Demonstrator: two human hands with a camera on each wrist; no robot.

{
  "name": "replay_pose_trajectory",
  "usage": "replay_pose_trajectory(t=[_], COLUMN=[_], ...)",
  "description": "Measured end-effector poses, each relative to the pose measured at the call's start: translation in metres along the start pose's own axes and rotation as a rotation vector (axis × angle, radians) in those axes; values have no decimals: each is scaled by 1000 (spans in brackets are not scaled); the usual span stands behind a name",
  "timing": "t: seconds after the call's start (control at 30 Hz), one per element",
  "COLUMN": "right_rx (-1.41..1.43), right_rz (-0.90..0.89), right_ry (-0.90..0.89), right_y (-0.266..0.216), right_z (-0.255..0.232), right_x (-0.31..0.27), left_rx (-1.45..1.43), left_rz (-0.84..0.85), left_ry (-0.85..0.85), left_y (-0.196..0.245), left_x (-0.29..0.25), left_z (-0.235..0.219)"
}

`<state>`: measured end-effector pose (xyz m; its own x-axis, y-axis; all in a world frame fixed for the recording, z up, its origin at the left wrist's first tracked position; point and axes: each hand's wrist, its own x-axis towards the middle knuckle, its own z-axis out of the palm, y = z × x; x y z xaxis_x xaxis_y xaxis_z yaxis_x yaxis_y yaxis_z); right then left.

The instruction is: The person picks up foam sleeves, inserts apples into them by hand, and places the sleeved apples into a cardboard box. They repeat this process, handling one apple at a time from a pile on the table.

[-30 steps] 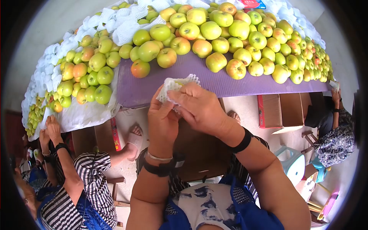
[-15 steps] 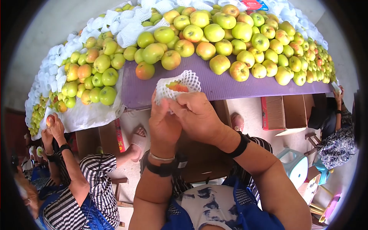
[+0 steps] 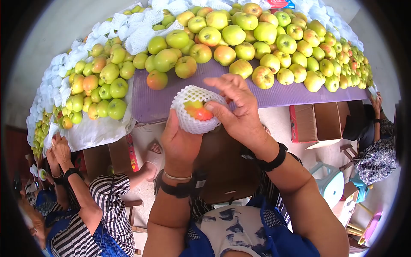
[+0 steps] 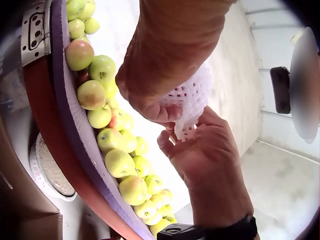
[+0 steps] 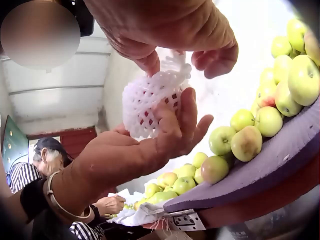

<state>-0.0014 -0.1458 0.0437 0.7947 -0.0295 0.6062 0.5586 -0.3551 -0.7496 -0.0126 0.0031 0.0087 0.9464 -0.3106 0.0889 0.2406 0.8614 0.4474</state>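
Operator: Where is the apple, and what holds it?
Instructor: It sits in the foam net, near the counter; the heap lies at 1 o'clock. The left grip cups the net from 7 o'clock. The right grip appears to pinch the rim at 3 o'clock, other fingers raised.
Operator: Handling?
Instructor: Expect a firm, modest weight that bruises; the net should be light and stretchy. Support the girth; draw only the rim.
Operator: Orientation?
Instructor: The net's opening faces the wearer. The apple is roundish, without clear long axis; its stem direction cannot be told.
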Motion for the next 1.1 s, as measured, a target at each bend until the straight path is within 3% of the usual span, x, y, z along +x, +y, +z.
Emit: replay_pose_trajectory(t=[0.07,0.17,0.27,0.33,0.4,0.5,0.6,0.7,0.9,1.0,1.1], right_rx=[4,27,474,706,817,451,396,590,447,706,719], right_rz=[-118,-115,491,654,754,569,508,576,702,716,620], right_ry=[-36,6,31,73,102,11,24,17,-295,-324,-531], right_y=[11,22,16,17,17,29,27,29,26,24,18], right_z=[2,2,-2,-2,0,4,7,12,-9,-16,-23], right_x=[-1,-2,-3,-1,0,-9,-10,-15,-7,-3,-3], left_rx=[-10,33,204,683,435,318,-105,-204,-241,-111,-166], left_rz=[-41,-104,-70,54,24,31,-44,-86,-68,-128,-287], left_ry=[2,55,37,-76,-136,82,129,135,201,132,97], left_y=[-2,-7,-11,-6,-7,-12,-8,-7,-7,-3,0], left_x=[1,1,1,-3,-4,-2,3,5,5,3,1], left_z=[2,0,3,5,7,2,4,-6,-16,-22,-22])
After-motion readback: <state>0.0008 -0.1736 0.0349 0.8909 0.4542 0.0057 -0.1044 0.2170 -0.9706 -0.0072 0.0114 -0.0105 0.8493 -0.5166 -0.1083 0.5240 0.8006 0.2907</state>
